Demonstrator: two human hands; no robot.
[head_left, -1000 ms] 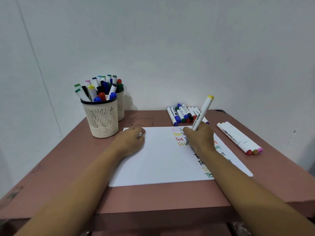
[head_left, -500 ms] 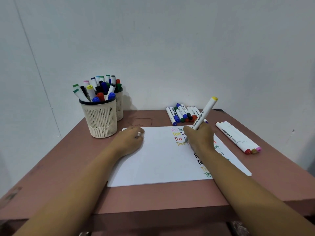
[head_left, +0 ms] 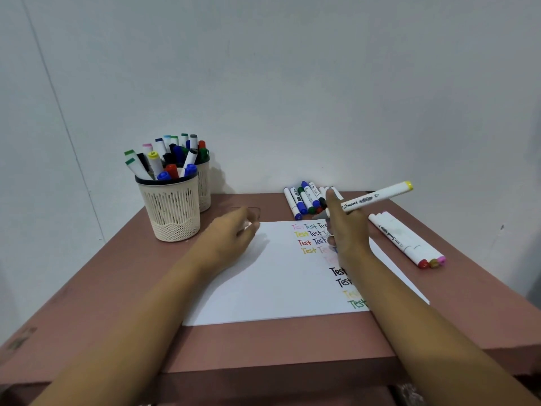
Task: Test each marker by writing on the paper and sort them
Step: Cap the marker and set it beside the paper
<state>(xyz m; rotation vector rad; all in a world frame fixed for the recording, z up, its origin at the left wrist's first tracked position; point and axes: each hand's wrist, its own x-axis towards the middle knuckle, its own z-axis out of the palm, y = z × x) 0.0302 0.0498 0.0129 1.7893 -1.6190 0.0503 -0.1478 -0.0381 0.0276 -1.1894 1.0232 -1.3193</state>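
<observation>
My right hand (head_left: 347,230) grips a white marker with a yellow end (head_left: 377,197), lifted off the paper and lying nearly level, its yellow end pointing right. The white paper (head_left: 272,282) carries several coloured "Test" words along its right part. My left hand (head_left: 231,238) hovers at the paper's top left corner with fingers curled round a small pale object, probably the cap. A row of markers (head_left: 307,200) lies at the table's back. Three white markers (head_left: 407,241) lie to the right of the paper.
Two cream mesh cups stand at the back left, the front cup (head_left: 171,206) full of several markers, the second cup (head_left: 205,186) behind it. The pinkish-brown table (head_left: 117,282) meets a white wall at its far edge.
My right hand has lifted the marker's tip off the paper and swung the marker from steeply upright to almost level. My left hand has risen slightly from the paper's corner.
</observation>
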